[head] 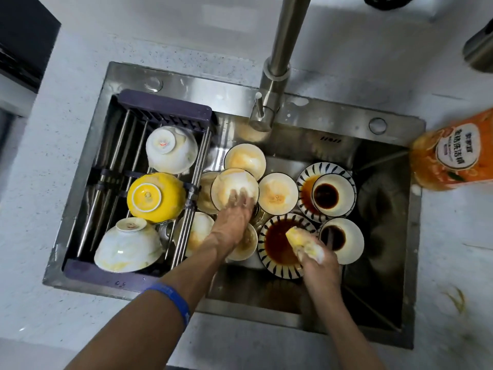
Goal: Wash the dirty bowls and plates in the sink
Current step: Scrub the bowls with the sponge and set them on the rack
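The left hand [236, 209] reaches into the sink [314, 145] with its fingers [241, 196] spread flat on the near rim of a pale, stained bowl [234, 192]; its grip looks wide and resting, more likely steadying or about to lift the bowl than clamped on it, though the thumb is hidden and I cannot tell if it hooks the rim. The right hand [318, 263] has a narrow grip closed around a soapy yellow sponge [300, 240], held just over the striped plate [282, 245] pooled with dark sauce, probably so the lather is ready once the other hand brings a dish up. Beyond the left grip sit two more stained bowls [245, 160], and to its right another [277, 193]; partly under the wrist lie further bowls, so lifting one may knock its neighbours. Past the sponge hand stands a second striped plate [326, 193] carrying a small saucer of sauce, with another saucer [341, 240] touching the hand's far side. Left of the left grip, a rack [165, 108] across the sink holds three upturned bowls, one yellow [156, 197], apparently already soaped. The tap [269, 108] hangs above with no water visible, and an orange soap bottle [453, 153] lies on the table by the sink's right edge.
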A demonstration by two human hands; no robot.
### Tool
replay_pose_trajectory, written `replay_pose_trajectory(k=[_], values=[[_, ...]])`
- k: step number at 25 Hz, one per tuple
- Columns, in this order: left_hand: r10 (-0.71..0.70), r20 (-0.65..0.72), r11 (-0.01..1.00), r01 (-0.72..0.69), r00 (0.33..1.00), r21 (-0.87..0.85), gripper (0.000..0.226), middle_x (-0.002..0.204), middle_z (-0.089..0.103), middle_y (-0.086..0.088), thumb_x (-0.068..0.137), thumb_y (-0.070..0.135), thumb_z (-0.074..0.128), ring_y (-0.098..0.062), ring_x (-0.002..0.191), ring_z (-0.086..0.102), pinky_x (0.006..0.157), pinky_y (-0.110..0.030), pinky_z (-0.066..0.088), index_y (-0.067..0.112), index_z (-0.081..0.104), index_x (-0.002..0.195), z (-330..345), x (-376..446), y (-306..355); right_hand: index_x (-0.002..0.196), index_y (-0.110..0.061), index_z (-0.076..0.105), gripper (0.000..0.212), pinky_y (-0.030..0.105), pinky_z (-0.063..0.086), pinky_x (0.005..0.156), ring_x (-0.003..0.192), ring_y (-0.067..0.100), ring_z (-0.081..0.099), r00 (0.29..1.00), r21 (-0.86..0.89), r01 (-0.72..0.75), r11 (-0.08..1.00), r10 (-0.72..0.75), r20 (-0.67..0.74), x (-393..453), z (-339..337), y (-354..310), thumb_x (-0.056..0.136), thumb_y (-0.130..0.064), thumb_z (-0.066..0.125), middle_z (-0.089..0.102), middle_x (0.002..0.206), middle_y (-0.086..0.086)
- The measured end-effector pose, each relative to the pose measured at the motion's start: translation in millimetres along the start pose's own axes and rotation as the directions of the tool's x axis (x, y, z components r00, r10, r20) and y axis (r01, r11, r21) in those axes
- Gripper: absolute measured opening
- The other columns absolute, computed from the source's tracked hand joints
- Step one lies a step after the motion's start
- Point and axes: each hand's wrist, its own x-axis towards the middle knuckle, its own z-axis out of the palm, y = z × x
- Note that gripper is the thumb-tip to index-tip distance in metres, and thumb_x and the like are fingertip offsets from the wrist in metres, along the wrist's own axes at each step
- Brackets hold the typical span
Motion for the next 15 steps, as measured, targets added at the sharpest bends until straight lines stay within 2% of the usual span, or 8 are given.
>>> replay_pose_trajectory(k=[2,4,6,8,10,12,13,15], values=[[0.035,-0.008,0.995,-0.035,0.999,-0.097,0.095,0.165,-0.002,-0.01,0.085,-0.017,0.052,-0.028,0.152,0.0,0.121,-0.036,0.011,0.013,-0.002,0.157,1,2,2,0.116,-0.032,0.056,0.035,0.026,0.042,0.081,0.092,0.007,0.053,1.0,0.016,-0.004,1.0,0.004,0.005,2,6,0,0.093,-0.006,0.062,0.054,0.091,-0.02],[0.071,0.015,0.984,-0.068,0.997,-0.163,0.085,0.164,0.013,-0.008,0.089,-0.007,0.058,-0.025,0.151,0.01,0.123,-0.034,0.015,0.014,0.01,0.156,-1,-1,5,0.117,-0.032,0.057,0.036,0.028,0.041,0.083,0.095,0.01,0.053,1.0,0.013,-0.007,1.0,0.007,0.016,4,9,-2,0.092,-0.008,0.064,0.058,0.096,-0.013],[0.085,-0.003,0.99,-0.085,0.996,-0.114,0.078,0.163,0.015,-0.011,0.094,0.004,0.055,-0.026,0.151,0.013,0.124,-0.034,0.011,0.014,0.01,0.156,-5,-7,8,0.127,-0.024,0.06,0.037,0.028,0.042,0.082,0.098,0.014,0.055,0.999,0.005,-0.041,0.999,0.041,-0.01,8,5,-2,0.092,-0.01,0.064,0.063,0.108,-0.002],[0.077,-0.038,0.992,-0.08,0.996,-0.095,0.074,0.164,0.011,-0.012,0.097,0.01,0.048,-0.027,0.151,0.011,0.125,-0.037,0.008,0.014,0.005,0.157,-8,-17,17,0.129,-0.021,0.06,0.038,0.029,0.045,0.083,0.102,0.017,0.057,0.996,0.02,-0.069,0.997,0.07,-0.048,15,-5,2,0.092,-0.011,0.064,0.064,0.115,0.002],[0.046,-0.053,0.978,-0.056,0.998,-0.199,0.066,0.161,0.022,-0.008,0.097,0.02,0.047,-0.027,0.147,0.022,0.122,-0.042,0.02,0.018,0.016,0.156,-4,-31,36,0.128,-0.022,0.062,0.038,0.03,0.046,0.086,0.107,0.02,0.059,0.994,0.038,-0.076,0.996,0.079,-0.078,22,-13,9,0.092,-0.01,0.063,0.065,0.116,0.003],[0.041,-0.023,0.914,-0.047,0.999,-0.403,0.06,0.156,0.034,-0.008,0.096,0.024,0.048,-0.028,0.142,0.031,0.118,-0.044,0.028,0.018,0.028,0.152,6,-42,62,0.127,-0.022,0.063,0.038,0.03,0.046,0.084,0.107,0.022,0.06,0.992,0.062,-0.086,0.994,0.092,-0.09,27,-19,15,0.091,-0.008,0.063,0.066,0.117,0.005],[0.013,0.008,0.847,-0.007,1.0,-0.532,0.06,0.152,0.038,-0.012,0.094,0.021,0.05,-0.03,0.14,0.035,0.116,-0.043,0.032,0.015,0.031,0.15,13,-43,75,0.126,-0.022,0.063,0.038,0.03,0.047,0.084,0.106,0.022,0.06,0.991,0.068,-0.089,0.994,0.095,-0.09,29,-22,19,0.091,-0.007,0.063,0.066,0.117,0.006],[-0.131,0.093,0.65,0.156,0.987,-0.744,0.062,0.143,0.046,-0.016,0.087,0.012,0.053,-0.031,0.132,0.044,0.109,-0.039,0.04,0.007,0.035,0.146,25,-29,94,0.125,-0.024,0.064,0.038,0.034,0.051,0.086,0.106,0.021,0.06,0.993,0.066,-0.073,0.995,0.079,-0.085,33,-27,27,0.092,-0.007,0.062,0.066,0.116,0.003]])
